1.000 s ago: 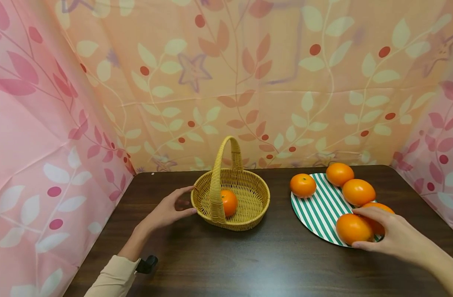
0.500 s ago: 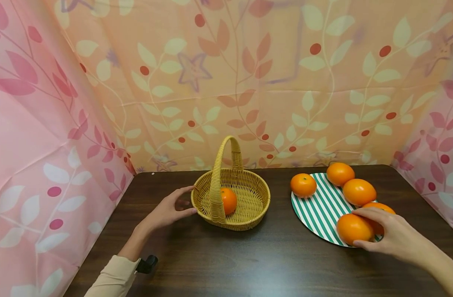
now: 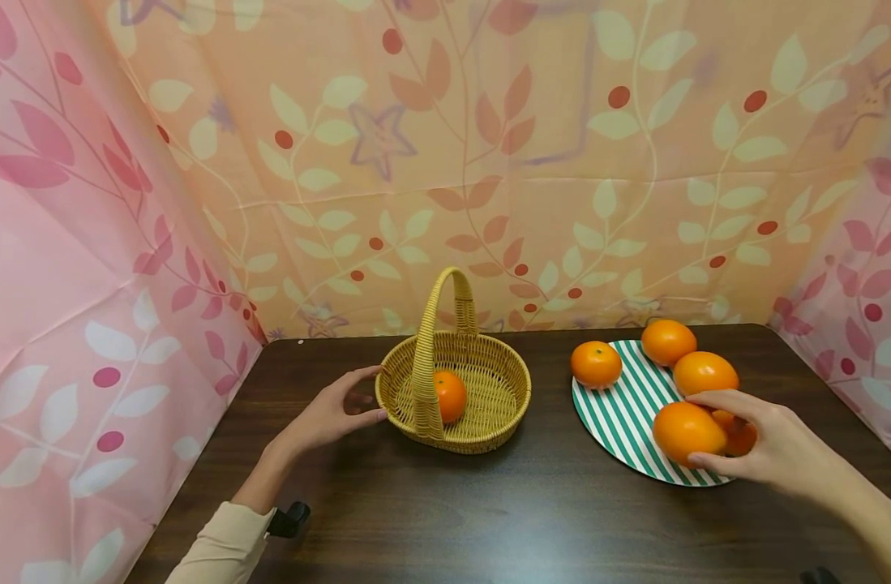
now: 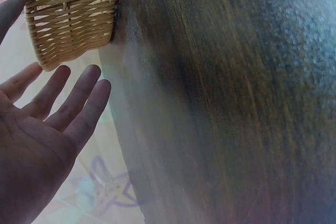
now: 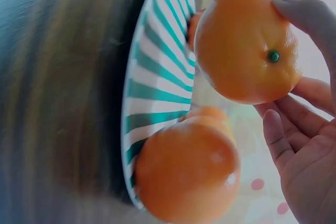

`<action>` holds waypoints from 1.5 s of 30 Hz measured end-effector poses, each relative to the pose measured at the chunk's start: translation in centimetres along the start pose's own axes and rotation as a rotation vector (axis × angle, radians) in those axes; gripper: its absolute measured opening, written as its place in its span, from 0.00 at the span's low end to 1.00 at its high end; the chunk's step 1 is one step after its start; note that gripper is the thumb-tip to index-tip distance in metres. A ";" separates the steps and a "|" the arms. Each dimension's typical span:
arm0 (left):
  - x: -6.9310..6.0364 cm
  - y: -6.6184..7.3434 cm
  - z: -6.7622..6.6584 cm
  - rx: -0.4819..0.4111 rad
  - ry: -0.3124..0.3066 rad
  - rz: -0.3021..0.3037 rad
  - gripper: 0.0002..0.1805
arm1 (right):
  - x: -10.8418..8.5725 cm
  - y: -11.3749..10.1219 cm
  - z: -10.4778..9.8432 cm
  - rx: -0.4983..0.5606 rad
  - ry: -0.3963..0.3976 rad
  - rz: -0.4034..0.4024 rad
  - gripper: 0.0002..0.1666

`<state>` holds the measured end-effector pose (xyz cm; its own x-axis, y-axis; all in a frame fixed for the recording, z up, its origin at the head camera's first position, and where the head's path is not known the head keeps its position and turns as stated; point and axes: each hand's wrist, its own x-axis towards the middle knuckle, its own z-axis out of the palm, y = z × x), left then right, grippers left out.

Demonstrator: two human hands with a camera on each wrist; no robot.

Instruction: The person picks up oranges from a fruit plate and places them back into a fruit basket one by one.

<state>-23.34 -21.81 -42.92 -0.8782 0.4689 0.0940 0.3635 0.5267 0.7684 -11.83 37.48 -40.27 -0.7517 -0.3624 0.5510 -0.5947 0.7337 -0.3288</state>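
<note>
My right hand [image 3: 781,450] holds an orange [image 3: 689,434] between thumb and fingers. In the right wrist view this orange [image 5: 241,51], green stem dot showing, is raised off the green-and-white striped plate [image 5: 157,80]. Another orange [image 3: 738,435] is partly hidden behind my fingers. My left hand [image 3: 328,414] rests at the left side of a yellow wicker basket [image 3: 524,397] with a tall handle. In the left wrist view its fingers are spread, with fingertips at the woven wall [image 4: 73,22]. One orange [image 3: 451,397] lies in the basket, partly behind the handle.
Several more oranges sit on the plate, one at its left edge [image 3: 596,365] and others at the back [image 3: 668,343] and right [image 3: 705,374]. Dark wooden table [image 3: 445,519] surrounds basket and plate. Patterned cloth [image 3: 489,162] hangs behind and at both sides.
My right hand has lifted the front orange from the plate, moving it slightly up and to the left in the head view. The left hand and basket have stayed put.
</note>
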 end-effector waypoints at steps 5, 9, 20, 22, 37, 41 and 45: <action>0.0 -0.1 -0.1 -0.008 0.000 0.005 0.41 | 1.5 -0.3 0.1 0.028 -0.011 0.001 0.46; 0.0 -0.1 -0.2 -0.015 0.008 0.013 0.41 | 2.8 -0.9 0.4 0.056 -0.028 0.036 0.45; 0.1 0.2 0.1 -0.044 0.025 0.042 0.41 | 5.5 -1.7 1.5 0.159 -0.040 0.120 0.39; 0.2 0.2 0.2 -0.054 0.023 0.050 0.41 | 5.8 -1.8 1.7 0.163 -0.041 0.117 0.39; 0.0 0.5 0.2 -0.061 0.008 0.019 0.41 | 8.4 -2.1 3.7 0.221 -0.053 0.046 0.40; -0.2 0.5 0.1 -0.062 0.011 0.013 0.42 | 9.5 -2.3 4.4 0.259 -0.048 0.024 0.40; -0.3 0.4 0.1 -0.053 0.014 0.004 0.42 | 10.7 -3.0 5.2 0.313 -0.061 0.033 0.40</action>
<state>-22.88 -21.65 -42.69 -0.8810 0.4612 0.1059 0.3508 0.4865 0.8001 -19.55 28.45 -37.35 -0.7823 -0.3820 0.4919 -0.6212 0.5364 -0.5713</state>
